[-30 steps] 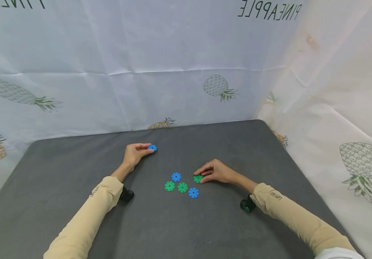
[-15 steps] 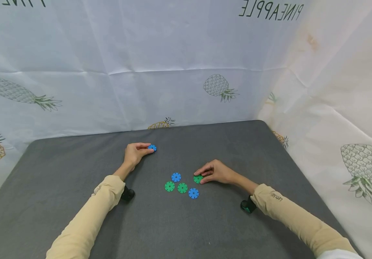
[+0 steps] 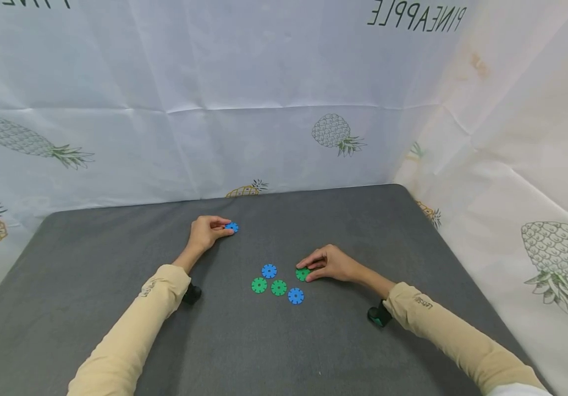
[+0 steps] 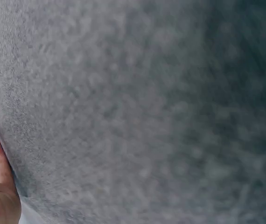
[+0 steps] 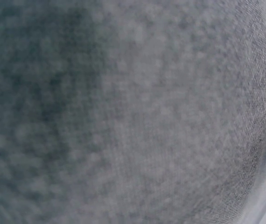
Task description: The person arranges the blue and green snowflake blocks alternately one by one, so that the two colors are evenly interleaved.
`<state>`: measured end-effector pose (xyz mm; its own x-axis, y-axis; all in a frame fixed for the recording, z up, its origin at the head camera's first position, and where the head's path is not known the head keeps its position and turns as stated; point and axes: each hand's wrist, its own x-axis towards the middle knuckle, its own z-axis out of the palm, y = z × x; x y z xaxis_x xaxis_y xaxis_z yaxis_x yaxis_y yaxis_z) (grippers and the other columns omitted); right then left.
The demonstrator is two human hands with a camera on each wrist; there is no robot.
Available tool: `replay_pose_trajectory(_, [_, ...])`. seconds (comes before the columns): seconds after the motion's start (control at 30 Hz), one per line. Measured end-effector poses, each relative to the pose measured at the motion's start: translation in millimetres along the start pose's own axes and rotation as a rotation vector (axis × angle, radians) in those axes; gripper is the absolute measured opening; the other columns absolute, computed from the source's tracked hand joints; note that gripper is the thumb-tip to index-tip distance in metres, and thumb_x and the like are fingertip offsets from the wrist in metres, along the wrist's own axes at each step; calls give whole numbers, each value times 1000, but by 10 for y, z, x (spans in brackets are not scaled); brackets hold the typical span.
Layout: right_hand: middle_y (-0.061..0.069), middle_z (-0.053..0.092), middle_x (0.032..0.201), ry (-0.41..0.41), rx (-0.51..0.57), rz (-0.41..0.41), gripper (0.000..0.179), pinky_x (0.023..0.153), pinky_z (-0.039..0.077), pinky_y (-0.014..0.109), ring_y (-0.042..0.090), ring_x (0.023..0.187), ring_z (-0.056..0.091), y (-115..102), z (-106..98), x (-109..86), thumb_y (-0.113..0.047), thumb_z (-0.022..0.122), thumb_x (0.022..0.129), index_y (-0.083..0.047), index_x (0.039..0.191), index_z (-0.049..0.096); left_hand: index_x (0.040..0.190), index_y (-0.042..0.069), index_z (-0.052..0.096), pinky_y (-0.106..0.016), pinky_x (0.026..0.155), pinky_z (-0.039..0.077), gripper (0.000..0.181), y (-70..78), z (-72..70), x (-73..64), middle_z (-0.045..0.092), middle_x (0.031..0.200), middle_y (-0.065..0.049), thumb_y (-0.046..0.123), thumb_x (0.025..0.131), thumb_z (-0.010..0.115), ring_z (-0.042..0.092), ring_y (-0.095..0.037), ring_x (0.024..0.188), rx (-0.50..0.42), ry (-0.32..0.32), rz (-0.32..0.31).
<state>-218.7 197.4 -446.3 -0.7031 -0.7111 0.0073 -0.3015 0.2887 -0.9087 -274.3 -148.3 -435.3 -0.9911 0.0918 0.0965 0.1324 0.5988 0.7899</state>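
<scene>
The left hand (image 3: 207, 231) reaches toward the far side of the gray surface (image 3: 244, 352), its fingers and thumb pinching a slotted blue disc (image 3: 233, 226) by its near edge. In the left wrist view only a thin blue sliver of that disc shows beside the fingers, at the frame's border; whether it touches the cloth is hard to tell.

The right hand (image 3: 330, 263) is lower and nearer the person, bent over a slotted green disc (image 3: 302, 274). Its fingers lie along the far edge and the thumb along the near one, gripping the disc between them. The right wrist view shows mostly blurred gray cloth, with a sliver of the hand at the border.

Four more discs lie flat between the hands, close together: an upper blue disc (image 3: 269, 271), a left green disc (image 3: 259, 285) and a middle green disc (image 3: 279, 287) just below it, and a lower blue disc (image 3: 296, 296) nearest the person, below the gripped green one.

Both forearms wear beige sleeves (image 3: 132, 324), and behind the surface hangs white fabric (image 3: 244, 143) printed with pineapples.
</scene>
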Motion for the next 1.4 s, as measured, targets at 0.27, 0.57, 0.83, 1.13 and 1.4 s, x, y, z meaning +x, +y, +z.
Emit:
replay_pose_trajectory(0.27, [15,68,113,2,-5,-6,33,87,50,29,25,108,63,6,-18,27,-2,76,79,3,111,70,112,-7,69,-34,82,53,33,-28,-58,34,68,108,-22,8,83,75,65,-31,100,-10,-50,-17])
replay_pose_trajectory(0.57, [16,68,113,-2,0,-17,33,87,50,29,26,108,63,-3,-24,45,-1,75,79,4,112,70,124,-6,62,-26,84,51,41,-109,-178,27,62,122,-23,4,86,71,61,-34,106,-81,-152,85])
replay_pose_trajectory(0.83, [15,68,113,1,-9,-7,33,87,50,28,24,107,63,-3,-2,35,-3,76,79,2,111,71,123,-6,62,-20,81,50,38,-137,-198,40,62,121,-23,1,86,70,61,-34,107,-94,-185,118])
replay_pose_trajectory(1.13, [16,68,113,-4,14,-26,33,87,50,29,23,107,63,32,-7,30,-1,76,78,4,110,70,111,5,73,-28,77,53,32,-331,-177,128,69,109,-13,18,82,77,66,-17,94,-151,-163,222])
replay_pose_trajectory(1.4, [14,68,112,2,17,-28,33,87,51,29,16,106,64,68,-9,16,-3,76,78,2,110,71,121,-4,65,-29,89,49,38,-221,-143,126,61,122,-22,2,84,72,58,-33,114,-126,-211,164])
